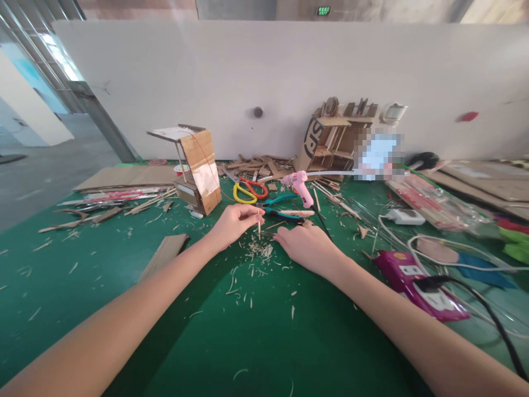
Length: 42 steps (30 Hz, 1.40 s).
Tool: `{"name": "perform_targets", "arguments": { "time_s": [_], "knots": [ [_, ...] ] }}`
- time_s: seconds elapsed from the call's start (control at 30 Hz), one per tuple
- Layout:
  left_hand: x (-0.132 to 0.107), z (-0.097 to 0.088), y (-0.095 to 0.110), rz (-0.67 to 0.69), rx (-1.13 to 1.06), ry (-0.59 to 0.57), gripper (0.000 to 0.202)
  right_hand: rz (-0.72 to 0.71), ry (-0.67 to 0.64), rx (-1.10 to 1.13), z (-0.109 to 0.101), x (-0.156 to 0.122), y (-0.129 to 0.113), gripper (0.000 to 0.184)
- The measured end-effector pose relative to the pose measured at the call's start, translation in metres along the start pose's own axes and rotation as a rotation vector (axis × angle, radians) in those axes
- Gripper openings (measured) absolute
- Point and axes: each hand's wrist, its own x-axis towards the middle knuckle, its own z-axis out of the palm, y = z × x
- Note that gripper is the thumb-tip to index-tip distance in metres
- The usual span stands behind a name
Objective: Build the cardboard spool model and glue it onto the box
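My left hand [235, 225] pinches a short, thin wooden stick [259, 228] upright between thumb and fingertips. Just to its right, my right hand [308, 246] is closed round a small knife, whose narrow grey blade [267, 234] points at the lower end of the stick. Its handle is hidden in my fist, and I cannot tell whether the blade touches the wood. Pale wood shavings [261, 251] lie in a small heap below. Behind my hands are scissors [250, 190] with red and yellow handles, teal-handled pliers [283, 214] and a pink glue gun [301, 187].
A cardboard model [202, 171] stands at the back left, and a shelf-like cardboard one [326, 140] at the back right. Cardboard scraps [264, 165] line the wall. A purple power strip [421, 286] with cables sits to the right. Shavings dot the green table [256, 358].
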Motion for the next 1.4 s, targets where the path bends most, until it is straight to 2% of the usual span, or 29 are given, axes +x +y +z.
{"name": "perform_targets", "arguments": {
  "time_s": [0.2,0.4,0.73,1.03,1.23,1.4],
  "knots": [
    [-0.0004,-0.0008,0.0000,0.014,0.023,-0.005,0.012,0.060,0.019,-0.009,0.0028,-0.0010,-0.0018,0.041],
    [-0.0007,-0.0007,0.0008,-0.008,0.000,-0.010,0.019,-0.016,0.012,-0.002,0.0020,0.0005,0.0005,0.040],
    [-0.0015,0.0025,0.0067,-0.035,-0.023,-0.032,0.022,0.083,0.016,0.029,0.0059,-0.0021,-0.0003,0.039],
    [-0.0012,0.0024,0.0071,-0.019,-0.003,-0.038,0.020,0.083,0.017,0.031,0.0045,0.0003,-0.0001,0.038],
    [-0.0011,0.0018,0.0059,-0.022,-0.022,-0.045,0.020,-0.006,0.007,0.019,-0.0017,0.0002,0.0031,0.038],
    [-0.0013,0.0010,0.0066,-0.009,-0.003,-0.045,0.017,0.046,0.019,0.003,0.0005,0.0006,-0.0014,0.042]
  ]
}}
